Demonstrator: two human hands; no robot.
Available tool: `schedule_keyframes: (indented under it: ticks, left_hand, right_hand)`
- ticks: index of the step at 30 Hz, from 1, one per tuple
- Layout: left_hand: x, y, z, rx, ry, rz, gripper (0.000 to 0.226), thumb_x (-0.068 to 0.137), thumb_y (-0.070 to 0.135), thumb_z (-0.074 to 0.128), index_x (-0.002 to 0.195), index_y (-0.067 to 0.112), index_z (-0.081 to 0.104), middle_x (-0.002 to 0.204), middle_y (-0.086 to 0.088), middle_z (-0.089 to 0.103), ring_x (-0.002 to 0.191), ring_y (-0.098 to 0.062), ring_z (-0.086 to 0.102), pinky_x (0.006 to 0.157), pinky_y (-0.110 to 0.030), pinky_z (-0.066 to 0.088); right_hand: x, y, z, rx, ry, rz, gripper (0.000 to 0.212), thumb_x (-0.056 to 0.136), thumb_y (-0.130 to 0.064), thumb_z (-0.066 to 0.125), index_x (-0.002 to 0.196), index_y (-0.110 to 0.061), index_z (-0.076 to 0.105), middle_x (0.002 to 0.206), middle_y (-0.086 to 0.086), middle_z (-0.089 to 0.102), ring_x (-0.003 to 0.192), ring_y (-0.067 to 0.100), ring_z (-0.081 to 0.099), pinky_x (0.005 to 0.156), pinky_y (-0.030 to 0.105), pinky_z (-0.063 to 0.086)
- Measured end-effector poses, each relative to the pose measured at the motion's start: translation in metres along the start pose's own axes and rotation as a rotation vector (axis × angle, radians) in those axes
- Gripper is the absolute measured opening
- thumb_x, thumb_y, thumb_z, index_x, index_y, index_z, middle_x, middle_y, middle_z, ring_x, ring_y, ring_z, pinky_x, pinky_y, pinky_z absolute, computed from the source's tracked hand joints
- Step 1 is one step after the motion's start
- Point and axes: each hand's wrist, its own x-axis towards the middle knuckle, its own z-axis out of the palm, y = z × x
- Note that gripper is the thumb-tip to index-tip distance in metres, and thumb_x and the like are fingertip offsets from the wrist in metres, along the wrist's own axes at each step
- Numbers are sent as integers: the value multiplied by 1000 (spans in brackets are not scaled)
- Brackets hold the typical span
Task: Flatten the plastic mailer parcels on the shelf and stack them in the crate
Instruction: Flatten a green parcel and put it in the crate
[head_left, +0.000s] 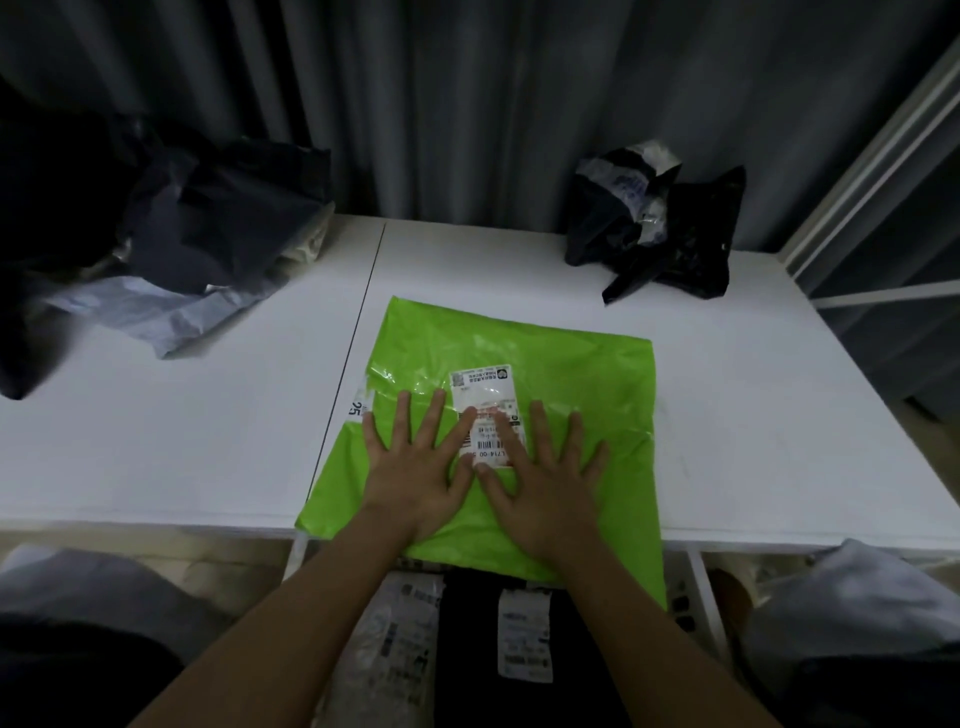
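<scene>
Grey curtains hang behind the white surface (727, 415) where I am working. Both hands lie flat, fingers straight and spread, gripping nothing: my left hand (415, 467) and right hand (540, 478) press side by side on the green mailer (571, 374), index fingers meeting over its white label (485, 410). I judge this pushes air out so it lies flat. Its near edge overhangs the surface, above labelled parcels (493, 639) below, probably in the crate. Beyond the green mailer to the right sits a crumpled black mailer (660, 234); to its far left, a dark heap of mailers (171, 249).
</scene>
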Motion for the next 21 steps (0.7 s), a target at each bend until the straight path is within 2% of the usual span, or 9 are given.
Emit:
schedule_keyframes:
  ticks: [5, 9, 11, 14, 18, 21]
  left_hand:
    - [1, 1, 0, -9, 11, -23, 75, 74, 66, -16, 147, 47, -12, 158, 4, -19, 143, -31, -24, 109, -64, -17]
    - [-9, 7, -11, 31, 22, -113, 84, 71, 64, -21, 150, 42, -1, 161, -1, -7, 145, -35, -14, 111, -62, -10]
    - [-15, 7, -15, -39, 45, -172, 85, 71, 66, -19, 150, 42, 2, 161, 1, -7, 145, -35, -14, 111, -61, -11]
    - [-30, -2, -13, -97, 47, -172, 84, 71, 72, -16, 149, 46, -1, 160, 4, -11, 145, -33, -18, 111, -58, -13]
    - [-40, -14, -2, -30, 3, -152, 81, 71, 74, -16, 147, 48, -9, 159, 5, -15, 145, -31, -20, 111, -60, -11]
    - [-43, -13, -1, -50, -11, -148, 81, 71, 73, -15, 148, 47, -8, 159, 3, -14, 145, -31, -18, 110, -61, -11]
  right_hand:
    - [3, 0, -1, 12, -32, -10, 68, 83, -77, 7, 142, -55, -18, 157, -4, -24, 140, 39, -27, 104, 63, -22]
    - [-2, 7, -12, 29, -46, -22, 71, 86, -78, 18, 145, -53, -11, 158, -2, -22, 140, 40, -26, 105, 63, -21]
    - [-13, 10, -12, 11, 5, 21, 76, 80, -82, 10, 146, -51, -10, 157, -1, -25, 139, 41, -28, 104, 62, -23]
    - [-36, 18, -7, -2, 60, 51, 84, 70, -86, -1, 146, -51, -10, 155, -2, -28, 139, 39, -28, 106, 63, -21]
    - [-48, 24, 3, 8, 97, 70, 88, 70, -84, -11, 149, -49, 4, 161, 1, -3, 144, 44, -11, 110, 62, -10]
    - [-49, 20, 7, 3, 102, 91, 81, 79, -81, 2, 148, -45, 23, 159, 4, 17, 143, 48, 6, 110, 66, 1]
